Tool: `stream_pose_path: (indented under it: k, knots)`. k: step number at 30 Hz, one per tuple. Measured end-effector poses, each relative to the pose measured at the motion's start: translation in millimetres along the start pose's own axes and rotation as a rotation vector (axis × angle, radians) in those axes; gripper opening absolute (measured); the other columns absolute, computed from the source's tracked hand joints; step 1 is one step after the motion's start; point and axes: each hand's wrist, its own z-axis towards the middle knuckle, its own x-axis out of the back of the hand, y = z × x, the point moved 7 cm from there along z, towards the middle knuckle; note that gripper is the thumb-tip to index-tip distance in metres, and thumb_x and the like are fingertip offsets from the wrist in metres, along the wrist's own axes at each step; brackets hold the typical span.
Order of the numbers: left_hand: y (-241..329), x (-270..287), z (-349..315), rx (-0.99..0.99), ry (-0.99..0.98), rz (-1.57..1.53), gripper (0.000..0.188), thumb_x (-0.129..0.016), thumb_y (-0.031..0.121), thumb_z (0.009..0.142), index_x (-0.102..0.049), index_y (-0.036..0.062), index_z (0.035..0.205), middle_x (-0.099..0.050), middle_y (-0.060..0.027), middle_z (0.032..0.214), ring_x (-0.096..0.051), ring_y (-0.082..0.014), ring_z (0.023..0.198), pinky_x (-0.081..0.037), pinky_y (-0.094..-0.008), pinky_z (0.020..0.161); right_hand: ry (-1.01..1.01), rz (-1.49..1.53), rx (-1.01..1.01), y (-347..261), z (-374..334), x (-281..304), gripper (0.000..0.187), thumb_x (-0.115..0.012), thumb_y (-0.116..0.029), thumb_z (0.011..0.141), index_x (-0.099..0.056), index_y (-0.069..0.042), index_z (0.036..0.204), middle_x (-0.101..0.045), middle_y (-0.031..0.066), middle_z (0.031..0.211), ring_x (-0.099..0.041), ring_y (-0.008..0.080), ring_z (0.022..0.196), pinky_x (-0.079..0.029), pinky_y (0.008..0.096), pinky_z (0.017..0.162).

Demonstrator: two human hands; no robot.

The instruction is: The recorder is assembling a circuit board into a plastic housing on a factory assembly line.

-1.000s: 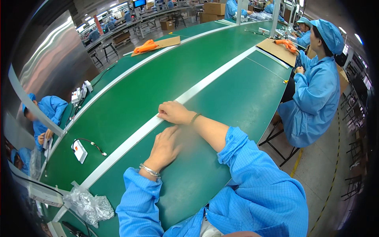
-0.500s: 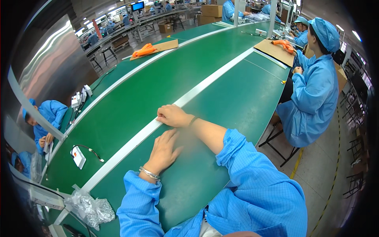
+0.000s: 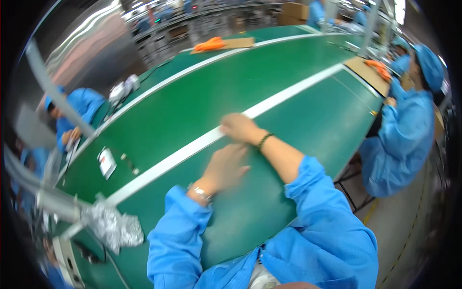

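Both hands lie flat on the green conveyor belt (image 3: pixel 202 101), holding nothing. The left hand (image 3: pixel 225 167) rests palm down with fingers loosely spread, just below the white stripe (image 3: pixel 192 144). The right hand (image 3: pixel 239 127) lies on the stripe itself — fingers curled a little, empty as far as I can see. The picture is blurred here. I judge this a waiting moment: a small white part (image 3: pixel 107 161) lies well apart to the left, and taking it would need a long reach.
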Motion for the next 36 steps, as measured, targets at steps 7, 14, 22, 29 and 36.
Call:
stream_pose_path:
  k: [7, 14, 22, 29, 36]
  knots:
    - [-7, -7, -5, -0.094, 0.107, -0.086, 0.048, -0.055, 0.032, 0.081, -0.047, 0.0009, 0.116, -0.045, -0.0154, 0.121, -0.043, -0.0280, 0.111, -0.034, -0.0381, 0.092, -0.036, -0.024, -0.052, 3, 1, 10, 0.016, -0.060, -0.020, 0.077, -0.056, -0.004, 0.075, -0.055, 0.0113, 0.070, -0.054, 0.0273, 0.066, -0.043, 0.0368, 0.059]
    - [-8, -11, -14, -0.060, 0.110, -0.063, 0.049, -0.054, 0.034, 0.082, -0.046, 0.0007, 0.118, -0.043, -0.0160, 0.123, -0.038, -0.0255, 0.116, -0.030, -0.0384, 0.094, -0.078, 0.033, -0.108, -6, -1, 2, 0.020, -0.060, -0.020, 0.078, -0.054, -0.001, 0.075, -0.054, 0.0109, 0.068, -0.052, 0.0235, 0.063, -0.041, 0.0331, 0.057]
    - [-9, -15, -14, -0.051, 0.085, -0.078, 0.049, -0.055, 0.033, 0.081, -0.047, 0.0004, 0.117, -0.043, -0.0158, 0.123, -0.038, -0.0251, 0.115, -0.031, -0.0381, 0.094, -0.073, 0.030, -0.110, -7, -1, 3, 0.021, -0.060, -0.021, 0.078, -0.054, -0.001, 0.076, -0.054, 0.0114, 0.068, -0.052, 0.0237, 0.063, -0.042, 0.0329, 0.057]
    - [-3, -13, -7, -0.130, 0.091, -0.084, 0.049, -0.055, 0.033, 0.081, -0.047, 0.0006, 0.117, -0.044, -0.0153, 0.122, -0.039, -0.0255, 0.115, -0.032, -0.0377, 0.093, -0.051, 0.011, -0.126, -1, -2, 9, 0.019, -0.059, -0.020, 0.079, -0.055, -0.002, 0.076, -0.056, 0.0114, 0.069, -0.053, 0.0252, 0.064, -0.042, 0.0342, 0.059]
    - [-6, -5, -10, -0.133, 0.114, -0.107, 0.046, -0.060, 0.026, 0.078, -0.048, 0.0016, 0.115, -0.046, -0.0151, 0.120, -0.044, -0.0290, 0.111, -0.036, -0.0385, 0.091, -0.051, -0.022, -0.034, 0, 5, -1, 0.019, -0.058, -0.023, 0.076, -0.058, -0.004, 0.078, -0.059, 0.0131, 0.075, -0.057, 0.0306, 0.074, -0.045, 0.0394, 0.064]
